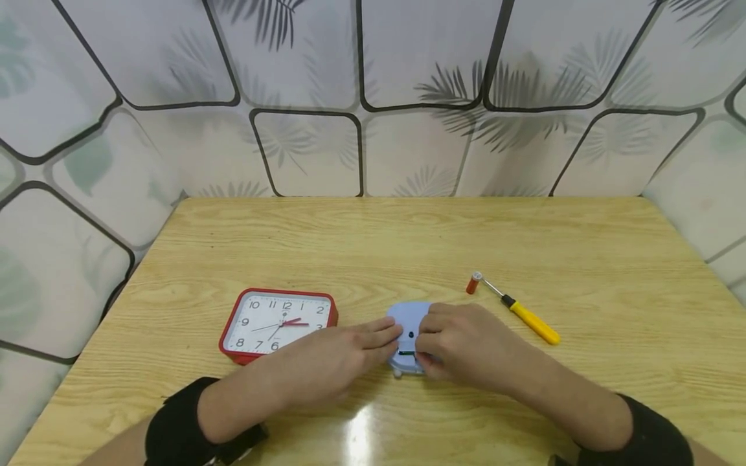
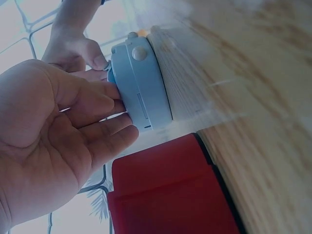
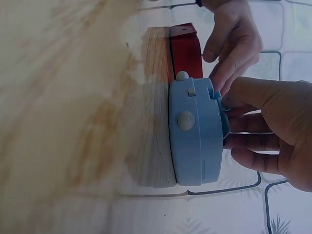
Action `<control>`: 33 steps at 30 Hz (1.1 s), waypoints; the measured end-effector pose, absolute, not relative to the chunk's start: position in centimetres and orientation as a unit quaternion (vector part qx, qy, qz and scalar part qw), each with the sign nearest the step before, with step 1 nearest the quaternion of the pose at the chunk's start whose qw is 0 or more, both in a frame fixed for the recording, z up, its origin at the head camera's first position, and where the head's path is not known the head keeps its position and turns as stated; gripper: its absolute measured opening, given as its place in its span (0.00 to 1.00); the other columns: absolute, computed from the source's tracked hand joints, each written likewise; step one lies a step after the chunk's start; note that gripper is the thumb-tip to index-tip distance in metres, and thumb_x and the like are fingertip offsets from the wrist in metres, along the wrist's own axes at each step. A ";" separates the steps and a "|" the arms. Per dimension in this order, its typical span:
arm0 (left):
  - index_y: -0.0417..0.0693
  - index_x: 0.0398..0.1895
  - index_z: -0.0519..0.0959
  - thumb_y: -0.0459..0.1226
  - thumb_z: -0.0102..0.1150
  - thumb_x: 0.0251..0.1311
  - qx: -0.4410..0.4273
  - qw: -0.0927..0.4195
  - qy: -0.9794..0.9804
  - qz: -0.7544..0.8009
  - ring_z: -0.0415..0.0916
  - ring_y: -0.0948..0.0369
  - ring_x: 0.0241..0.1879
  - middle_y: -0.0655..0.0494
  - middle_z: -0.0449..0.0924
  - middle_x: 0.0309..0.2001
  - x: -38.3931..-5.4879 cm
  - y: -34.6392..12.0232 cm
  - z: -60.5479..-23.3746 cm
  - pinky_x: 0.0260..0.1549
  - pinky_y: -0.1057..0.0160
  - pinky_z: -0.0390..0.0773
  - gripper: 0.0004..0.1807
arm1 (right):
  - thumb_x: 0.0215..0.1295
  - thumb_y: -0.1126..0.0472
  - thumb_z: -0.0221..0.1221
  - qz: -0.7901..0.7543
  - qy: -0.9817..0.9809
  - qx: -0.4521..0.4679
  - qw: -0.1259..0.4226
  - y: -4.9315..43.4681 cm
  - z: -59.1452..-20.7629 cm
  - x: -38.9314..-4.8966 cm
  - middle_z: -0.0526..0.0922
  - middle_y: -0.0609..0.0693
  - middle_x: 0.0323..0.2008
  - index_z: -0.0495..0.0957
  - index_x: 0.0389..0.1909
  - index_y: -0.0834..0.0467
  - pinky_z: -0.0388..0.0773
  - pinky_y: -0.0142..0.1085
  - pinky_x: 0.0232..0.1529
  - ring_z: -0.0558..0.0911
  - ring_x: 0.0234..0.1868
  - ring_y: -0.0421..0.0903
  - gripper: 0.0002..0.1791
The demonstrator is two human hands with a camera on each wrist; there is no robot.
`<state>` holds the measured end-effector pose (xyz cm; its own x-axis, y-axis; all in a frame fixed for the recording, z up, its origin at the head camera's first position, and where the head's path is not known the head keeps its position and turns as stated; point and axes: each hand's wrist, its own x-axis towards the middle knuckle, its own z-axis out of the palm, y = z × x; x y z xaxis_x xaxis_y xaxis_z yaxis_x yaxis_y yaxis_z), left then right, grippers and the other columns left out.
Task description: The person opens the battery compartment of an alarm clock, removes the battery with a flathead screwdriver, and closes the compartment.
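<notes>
A light-blue alarm clock (image 1: 408, 316) lies face down on the table, with a dark, partly uncovered battery slot (image 1: 406, 353) in its back. Two round white feet (image 3: 185, 120) show on its side. My left hand (image 1: 340, 356) rests straight fingers against the clock's left edge. Over the right part of its back, my right hand (image 1: 466, 343) has bent fingers, and the thumb and fingertips pinch a small blue battery cover (image 3: 218, 99) at the slot. The hand hides most of that cover in the head view.
A red square clock (image 1: 278, 321) stands tilted face up, left of the blue one, close to my left forearm. Beyond my right hand lie a red-brown battery (image 1: 473, 283) and a yellow-handled screwdriver (image 1: 533, 321), its tip near the battery. A patterned cloth backdrop (image 1: 408, 149) borders the wooden table (image 1: 361, 239).
</notes>
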<state>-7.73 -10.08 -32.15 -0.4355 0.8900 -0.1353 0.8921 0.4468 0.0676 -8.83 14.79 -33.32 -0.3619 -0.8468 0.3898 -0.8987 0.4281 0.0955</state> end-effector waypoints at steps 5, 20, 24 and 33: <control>0.42 0.72 0.68 0.27 0.54 0.60 0.528 0.070 0.846 -0.003 0.55 0.57 0.76 0.50 0.62 0.75 -7.8 -10.0 -32.2 0.68 0.64 0.67 0.32 | 0.43 0.62 0.72 0.066 -0.811 0.540 0.213 15.0 -33.1 -9.0 0.80 0.39 0.22 0.81 0.20 0.51 0.74 0.23 0.28 0.73 0.25 0.35 0.08; 0.43 0.71 0.69 0.34 0.56 0.66 0.532 0.052 0.845 0.004 0.58 0.57 0.75 0.50 0.64 0.74 -7.9 -10.0 -32.4 0.70 0.61 0.64 0.29 | 0.39 0.64 0.73 0.077 -0.821 0.513 0.237 16.5 -31.3 -9.4 0.82 0.41 0.24 0.80 0.18 0.51 0.78 0.27 0.26 0.80 0.28 0.35 0.10; 0.49 0.72 0.69 0.34 0.58 0.65 0.535 0.035 0.844 0.025 0.62 0.56 0.73 0.51 0.67 0.72 -7.9 -10.0 -32.5 0.70 0.59 0.65 0.30 | 0.44 0.64 0.72 0.052 -0.858 0.472 0.195 17.4 -30.4 -9.6 0.80 0.40 0.22 0.78 0.17 0.51 0.76 0.29 0.22 0.77 0.24 0.35 0.11; 0.54 0.69 0.73 0.36 0.59 0.65 0.539 0.029 0.842 -0.001 0.63 0.57 0.73 0.51 0.68 0.72 -8.0 -10.0 -32.5 0.70 0.59 0.65 0.27 | 0.48 0.67 0.65 -0.001 -0.922 0.381 0.068 18.4 -29.7 -9.6 0.64 0.38 0.16 0.65 0.11 0.47 0.59 0.28 0.19 0.58 0.19 0.34 0.21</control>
<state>-7.97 -9.95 -32.50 -0.4178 0.9071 -0.0509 0.9073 0.4195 0.0292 -9.64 18.43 -29.71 -0.7001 -0.7031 0.1245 -0.7028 0.7093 0.0535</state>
